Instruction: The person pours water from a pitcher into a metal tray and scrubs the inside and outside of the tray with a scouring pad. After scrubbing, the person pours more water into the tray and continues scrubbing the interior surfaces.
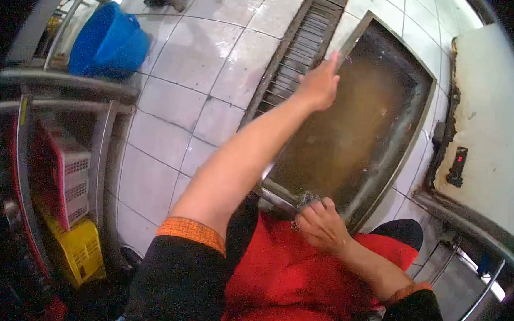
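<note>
Steel tray point(387, 145) tilts away lengthwise; left hand point(319, 83) grips far rim, right hand point(322, 224) pinches scrubber point(307, 200) (near edge).

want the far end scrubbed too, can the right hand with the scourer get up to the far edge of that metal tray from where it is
Probably yes. The right hand holds the scourer at the tray's near edge, and nothing lies on the tray surface between. The left hand already grips the far rim, so the span seems reachable.

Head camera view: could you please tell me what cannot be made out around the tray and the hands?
- Scouring pad: mostly covered by right hand.
- Left hand fingertips: motion-blurred at the metal tray edge.
- Tray bottom: murky brown liquid hides it.
- Red crate: cut by dark lens edge.
</note>
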`<act>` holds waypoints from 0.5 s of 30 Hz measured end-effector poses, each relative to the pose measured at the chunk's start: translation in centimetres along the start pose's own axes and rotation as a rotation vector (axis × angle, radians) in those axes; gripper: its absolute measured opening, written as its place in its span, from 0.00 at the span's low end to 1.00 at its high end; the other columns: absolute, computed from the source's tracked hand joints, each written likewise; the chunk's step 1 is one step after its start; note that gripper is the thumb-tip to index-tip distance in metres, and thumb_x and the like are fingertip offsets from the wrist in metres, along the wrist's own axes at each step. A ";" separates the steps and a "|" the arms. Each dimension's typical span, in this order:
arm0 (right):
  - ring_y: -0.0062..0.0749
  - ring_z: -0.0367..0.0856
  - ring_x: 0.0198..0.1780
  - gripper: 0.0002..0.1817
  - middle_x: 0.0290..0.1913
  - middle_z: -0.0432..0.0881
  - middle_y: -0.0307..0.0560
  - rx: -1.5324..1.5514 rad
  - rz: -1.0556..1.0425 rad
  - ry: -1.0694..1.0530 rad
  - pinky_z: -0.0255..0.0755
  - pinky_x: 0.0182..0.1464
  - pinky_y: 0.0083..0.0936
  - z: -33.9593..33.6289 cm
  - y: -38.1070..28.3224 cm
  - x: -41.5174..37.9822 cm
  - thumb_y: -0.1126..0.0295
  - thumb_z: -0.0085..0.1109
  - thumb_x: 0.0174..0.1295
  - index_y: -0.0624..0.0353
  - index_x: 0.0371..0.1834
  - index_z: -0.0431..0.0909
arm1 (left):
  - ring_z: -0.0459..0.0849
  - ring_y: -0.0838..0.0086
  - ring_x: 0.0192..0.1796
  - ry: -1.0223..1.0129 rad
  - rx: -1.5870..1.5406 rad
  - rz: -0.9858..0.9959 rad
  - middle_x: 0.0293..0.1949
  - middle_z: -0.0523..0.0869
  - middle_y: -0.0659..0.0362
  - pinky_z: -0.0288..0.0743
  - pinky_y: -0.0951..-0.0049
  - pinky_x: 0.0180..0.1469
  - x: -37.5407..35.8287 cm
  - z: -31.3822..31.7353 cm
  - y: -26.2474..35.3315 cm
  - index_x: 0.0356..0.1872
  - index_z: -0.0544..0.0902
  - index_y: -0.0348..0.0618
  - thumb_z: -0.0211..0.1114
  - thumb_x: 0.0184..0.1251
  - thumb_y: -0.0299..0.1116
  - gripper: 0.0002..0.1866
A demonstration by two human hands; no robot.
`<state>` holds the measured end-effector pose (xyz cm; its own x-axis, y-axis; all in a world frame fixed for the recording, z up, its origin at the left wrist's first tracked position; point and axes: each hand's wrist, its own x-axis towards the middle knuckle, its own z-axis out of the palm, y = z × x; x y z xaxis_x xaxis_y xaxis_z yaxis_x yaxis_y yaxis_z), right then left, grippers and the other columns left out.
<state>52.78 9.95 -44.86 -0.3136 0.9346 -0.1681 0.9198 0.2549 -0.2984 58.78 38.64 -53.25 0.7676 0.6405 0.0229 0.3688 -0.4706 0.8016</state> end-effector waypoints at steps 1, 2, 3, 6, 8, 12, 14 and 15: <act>0.30 0.69 0.48 0.16 0.46 0.74 0.36 -0.040 -0.048 -0.002 0.62 0.53 0.38 0.2 -0.2 1.4 0.60 0.49 0.57 0.47 0.48 0.74 | 0.67 0.49 0.66 -0.023 0.015 -0.049 0.65 0.68 0.49 0.48 0.25 0.63 -0.6 -0.8 0.2 0.74 0.47 0.49 0.48 0.72 0.38 0.32; 0.30 0.69 0.49 0.16 0.47 0.73 0.36 -0.117 -0.107 0.025 0.62 0.54 0.38 0.3 -1.4 3.0 0.60 0.48 0.58 0.47 0.49 0.74 | 0.68 0.49 0.65 -0.063 0.025 -0.098 0.65 0.69 0.49 0.48 0.25 0.63 -1.5 -1.7 1.2 0.74 0.47 0.49 0.48 0.72 0.38 0.32; 0.31 0.69 0.49 0.16 0.48 0.73 0.37 -0.218 -0.173 0.067 0.62 0.54 0.38 0.2 -2.2 6.0 0.60 0.47 0.58 0.47 0.49 0.73 | 0.68 0.49 0.65 -0.083 0.042 -0.130 0.65 0.69 0.49 0.49 0.25 0.63 -1.3 -2.9 1.9 0.73 0.47 0.48 0.48 0.72 0.38 0.32; 0.31 0.68 0.51 0.16 0.50 0.71 0.38 -0.343 -0.323 0.142 0.62 0.55 0.39 0.9 -2.9 9.3 0.61 0.45 0.60 0.47 0.51 0.72 | 0.68 0.45 0.65 -0.059 0.091 -0.099 0.66 0.67 0.44 0.51 0.26 0.62 -1.2 -2.6 1.9 0.74 0.47 0.49 0.48 0.73 0.37 0.32; 0.32 0.68 0.52 0.16 0.50 0.71 0.38 -0.172 -0.321 0.109 0.62 0.55 0.39 1.7 -1.7 4.5 0.62 0.44 0.61 0.47 0.51 0.72 | 0.68 0.46 0.65 -0.054 0.093 -0.095 0.66 0.68 0.45 0.50 0.24 0.61 -1.8 -2.1 1.5 0.74 0.46 0.50 0.48 0.73 0.37 0.32; 0.31 0.68 0.54 0.17 0.52 0.71 0.39 -0.200 -0.301 -0.039 0.62 0.57 0.38 -0.3 -1.8 4.9 0.61 0.45 0.60 0.50 0.52 0.72 | 0.68 0.46 0.66 -0.051 0.105 -0.096 0.65 0.69 0.46 0.49 0.24 0.62 -1.5 -2.4 1.6 0.74 0.46 0.50 0.48 0.73 0.37 0.32; 0.32 0.68 0.55 0.19 0.53 0.71 0.40 -0.234 -0.287 -0.047 0.61 0.59 0.37 0.3 -2.9 8.2 0.60 0.45 0.61 0.51 0.54 0.71 | 0.68 0.46 0.66 -0.041 0.117 -0.075 0.65 0.69 0.46 0.49 0.24 0.62 -1.3 -2.8 1.6 0.74 0.46 0.50 0.48 0.73 0.38 0.32; 0.33 0.68 0.55 0.19 0.54 0.72 0.41 -0.295 -0.299 -0.045 0.61 0.58 0.37 0.7 -3.4 8.6 0.60 0.45 0.61 0.52 0.54 0.71 | 0.68 0.46 0.65 -0.048 0.117 -0.080 0.66 0.69 0.47 0.48 0.24 0.62 -1.2 -2.8 1.7 0.74 0.46 0.50 0.48 0.73 0.38 0.32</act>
<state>46.77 16.98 -45.97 -0.5805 0.7987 -0.1581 0.8130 0.5792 -0.0594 57.07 38.77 -50.22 0.7567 0.6501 -0.0693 0.4863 -0.4889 0.7242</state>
